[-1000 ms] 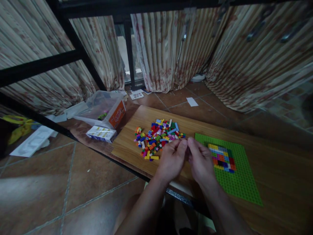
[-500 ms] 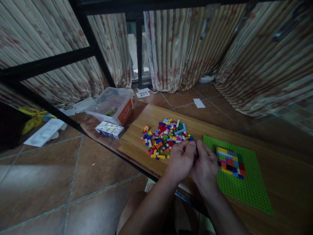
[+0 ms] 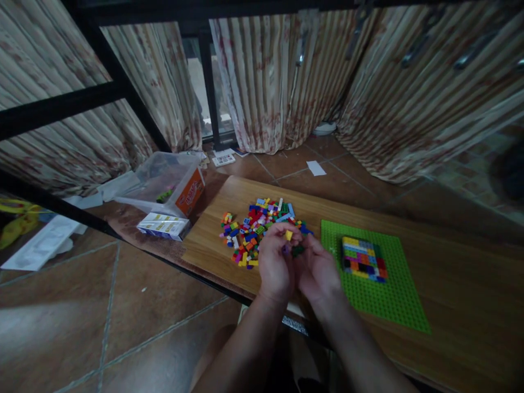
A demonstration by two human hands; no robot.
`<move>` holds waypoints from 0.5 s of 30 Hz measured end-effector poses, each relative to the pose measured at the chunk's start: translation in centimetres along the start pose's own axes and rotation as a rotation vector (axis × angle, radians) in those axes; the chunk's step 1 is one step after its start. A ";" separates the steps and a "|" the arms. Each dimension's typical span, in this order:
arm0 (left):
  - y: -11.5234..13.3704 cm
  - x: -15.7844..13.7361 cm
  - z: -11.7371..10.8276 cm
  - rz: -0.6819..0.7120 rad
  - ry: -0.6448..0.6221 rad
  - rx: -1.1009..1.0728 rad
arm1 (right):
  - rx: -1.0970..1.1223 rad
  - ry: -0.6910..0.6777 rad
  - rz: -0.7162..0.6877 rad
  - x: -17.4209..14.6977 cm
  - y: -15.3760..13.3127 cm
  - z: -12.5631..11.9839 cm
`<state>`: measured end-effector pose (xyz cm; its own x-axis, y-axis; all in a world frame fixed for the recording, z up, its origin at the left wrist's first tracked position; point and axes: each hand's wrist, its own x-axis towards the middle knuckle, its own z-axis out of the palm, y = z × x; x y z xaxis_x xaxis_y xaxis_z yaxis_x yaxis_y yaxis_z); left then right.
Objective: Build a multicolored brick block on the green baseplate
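My left hand (image 3: 276, 267) is cupped with its palm turned up, and a small yellow toy brick (image 3: 289, 235) rests at its curled fingers. Close against it, my right hand (image 3: 321, 270) is half curled. Dark green pieces (image 3: 298, 250) show between the two hands; whether they are held or lie behind is unclear. Just beyond the hands spreads a pile of loose colourful bricks (image 3: 249, 232) on the wooden board. Right of my right hand lies a green baseplate (image 3: 393, 305), bearing a multicoloured block of bricks (image 3: 364, 258).
At the left end of the wooden tabletop (image 3: 213, 218) stand a clear plastic bin (image 3: 151, 177) with an orange label and a small carton (image 3: 164, 226). A black metal frame (image 3: 139, 114) crosses the left side. Striped curtains (image 3: 254, 87) hang behind; tiled floor surrounds.
My hands have gone from pressed together, knuckles up, to cupped with palms showing, so the yellow brick is visible. The view has turned right, shifting everything leftward.
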<state>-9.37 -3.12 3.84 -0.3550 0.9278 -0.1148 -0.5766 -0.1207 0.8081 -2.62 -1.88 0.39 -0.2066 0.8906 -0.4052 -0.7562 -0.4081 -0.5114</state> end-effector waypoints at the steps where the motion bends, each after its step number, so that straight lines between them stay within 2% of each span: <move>1: -0.2 -0.1 0.0 0.049 -0.018 0.053 | 0.007 -0.003 0.004 0.0 0.2 0.1; 5: -0.7 -0.4 0.0 0.169 -0.043 0.161 | 0.003 -0.019 -0.002 -0.2 0.6 0.4; 11: -0.3 -0.8 0.6 0.232 -0.001 0.180 | 0.021 0.029 0.114 -0.3 0.5 0.4; 13: 0.3 -1.3 0.8 0.265 -0.015 0.211 | -0.063 -0.001 0.064 -0.3 0.2 0.1; 15: 0.8 -2.1 1.0 0.330 -0.040 0.286 | -0.185 -0.033 -0.046 -0.1 -0.2 -0.2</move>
<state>-8.36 -4.78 5.31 -0.4539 0.8695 0.1948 -0.2075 -0.3158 0.9258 -2.31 -1.93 0.42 -0.1971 0.9142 -0.3542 -0.6392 -0.3938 -0.6606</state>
